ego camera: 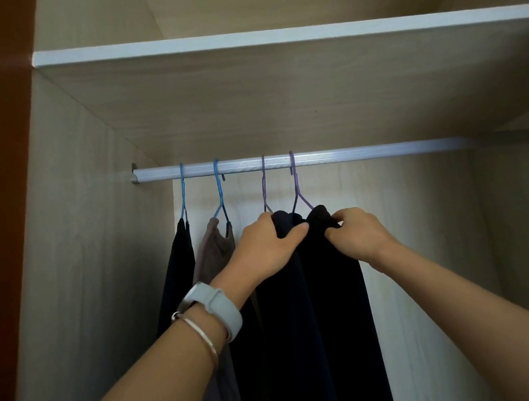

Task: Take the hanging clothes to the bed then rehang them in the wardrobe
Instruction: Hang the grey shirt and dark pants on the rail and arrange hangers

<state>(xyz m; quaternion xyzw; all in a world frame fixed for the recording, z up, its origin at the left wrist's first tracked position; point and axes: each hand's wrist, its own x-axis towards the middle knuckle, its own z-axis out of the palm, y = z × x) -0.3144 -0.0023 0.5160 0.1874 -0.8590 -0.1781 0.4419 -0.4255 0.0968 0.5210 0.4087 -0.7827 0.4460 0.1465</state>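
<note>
Wardrobe: pale wood-grain wardrobe interior (86,263) with a white-edged shelf (265,36) across the top.
Rail: silver metal hanging rail (369,151) under the shelf, running wall to wall; four hangers hook over its left half.
Dark garments: two long dark navy-to-black fabric garments (322,312) hang side by side on two thin purple wire hangers (295,181), directly beneath both hands.
Left garments: a black garment (177,269) at the far left and a taupe garment (214,253) just beside it, each on a thin blue wire hanger (219,190).
Left hand: left hand (268,246) lies over the top of the left dark garment, fingers curled round its shoulder and thumb pressed on the cloth.
Right hand: right hand (358,235) pinches the top edge of the right dark garment, fingertips bunched together on the fabric.
Wrist: grey strap watch (219,308) and thin silver bangle (205,336) on the left wrist.
</note>
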